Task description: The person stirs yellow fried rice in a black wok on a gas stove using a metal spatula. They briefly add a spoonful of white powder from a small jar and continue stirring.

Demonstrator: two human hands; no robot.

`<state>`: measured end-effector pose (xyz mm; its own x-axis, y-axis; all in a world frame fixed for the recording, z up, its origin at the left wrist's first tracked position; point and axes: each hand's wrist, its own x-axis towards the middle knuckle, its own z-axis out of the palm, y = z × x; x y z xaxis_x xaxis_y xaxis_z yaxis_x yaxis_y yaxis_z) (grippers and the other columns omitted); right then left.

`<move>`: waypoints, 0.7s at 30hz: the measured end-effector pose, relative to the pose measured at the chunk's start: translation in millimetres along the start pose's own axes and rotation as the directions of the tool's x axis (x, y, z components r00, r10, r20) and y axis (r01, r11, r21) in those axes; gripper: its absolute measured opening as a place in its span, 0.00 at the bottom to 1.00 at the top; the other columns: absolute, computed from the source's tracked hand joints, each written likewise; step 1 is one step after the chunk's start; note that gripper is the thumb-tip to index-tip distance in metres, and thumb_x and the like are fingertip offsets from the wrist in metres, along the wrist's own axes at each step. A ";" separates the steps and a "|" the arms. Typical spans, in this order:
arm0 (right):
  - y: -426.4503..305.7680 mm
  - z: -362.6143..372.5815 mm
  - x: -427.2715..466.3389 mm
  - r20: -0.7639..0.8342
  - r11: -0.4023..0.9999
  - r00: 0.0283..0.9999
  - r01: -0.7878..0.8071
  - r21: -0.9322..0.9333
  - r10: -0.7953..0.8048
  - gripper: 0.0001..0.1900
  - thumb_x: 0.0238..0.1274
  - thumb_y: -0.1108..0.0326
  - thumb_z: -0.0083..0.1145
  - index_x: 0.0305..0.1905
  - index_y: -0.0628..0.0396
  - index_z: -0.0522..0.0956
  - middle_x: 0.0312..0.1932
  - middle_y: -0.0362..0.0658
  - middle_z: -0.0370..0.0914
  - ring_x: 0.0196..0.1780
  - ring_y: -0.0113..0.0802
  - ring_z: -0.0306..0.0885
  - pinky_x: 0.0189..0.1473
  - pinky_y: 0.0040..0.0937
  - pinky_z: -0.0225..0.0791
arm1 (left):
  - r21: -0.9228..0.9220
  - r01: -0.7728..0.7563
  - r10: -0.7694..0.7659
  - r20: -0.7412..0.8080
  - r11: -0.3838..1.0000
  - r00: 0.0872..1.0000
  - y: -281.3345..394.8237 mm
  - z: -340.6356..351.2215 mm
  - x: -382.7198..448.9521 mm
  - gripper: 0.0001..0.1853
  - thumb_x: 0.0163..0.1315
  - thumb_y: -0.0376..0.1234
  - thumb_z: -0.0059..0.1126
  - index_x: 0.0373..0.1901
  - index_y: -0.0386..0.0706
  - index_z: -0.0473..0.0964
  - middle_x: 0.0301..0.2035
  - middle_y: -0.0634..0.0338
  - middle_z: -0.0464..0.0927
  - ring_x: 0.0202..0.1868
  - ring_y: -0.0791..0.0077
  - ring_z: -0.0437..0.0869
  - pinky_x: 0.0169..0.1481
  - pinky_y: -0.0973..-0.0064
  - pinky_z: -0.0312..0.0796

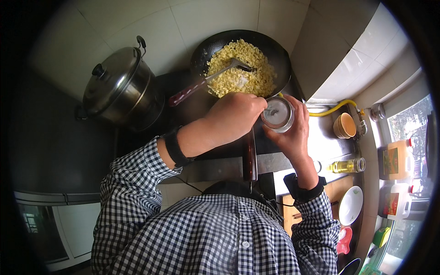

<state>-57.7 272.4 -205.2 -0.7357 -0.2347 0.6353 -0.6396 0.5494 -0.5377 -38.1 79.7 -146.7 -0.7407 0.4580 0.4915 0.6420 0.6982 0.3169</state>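
My right hand (296,132) grips a clear round jar (277,115) that holds white granules, its open mouth facing up. At the jar's rim, my left hand (237,109) has its fingers pinched on a small spoon (271,111), mostly hidden by the fingers and reaching into the jar. Just beyond both hands is a black wok (282,68) full of crumbled yellow food (254,51), which looks like egg. A small white heap (241,81) lies on the food. A metal spatula (221,71) with a dark red handle rests across the wok.
A lidded steel pot (123,89) stands left of the wok. The wok's handle (250,158) points toward me. Rightward are a yellow hose (330,109), stacked bowls (344,125), an oil bottle (345,166), a wooden board (338,185), a white plate (350,205) and large jugs (395,160) by the window.
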 end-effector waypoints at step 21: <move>10.8 4.7 -5.5 0.095 0.940 0.949 -0.310 0.143 0.299 0.39 0.31 0.64 0.74 0.57 0.58 0.70 0.54 0.51 0.72 0.61 0.49 0.69 0.63 0.42 0.64 | -0.749 0.567 -0.603 0.286 0.344 0.745 -55.0 -12.1 -20.1 0.11 0.70 0.33 0.53 0.44 0.32 0.78 0.32 0.56 0.82 0.31 0.77 0.84 0.38 0.82 0.77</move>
<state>-61.6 275.9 -217.2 -0.9111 -0.1346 0.3896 -0.4044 0.4749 -0.7816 -56.1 25.4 -164.3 -0.9954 0.0773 -0.0572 -0.0503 0.0881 0.9948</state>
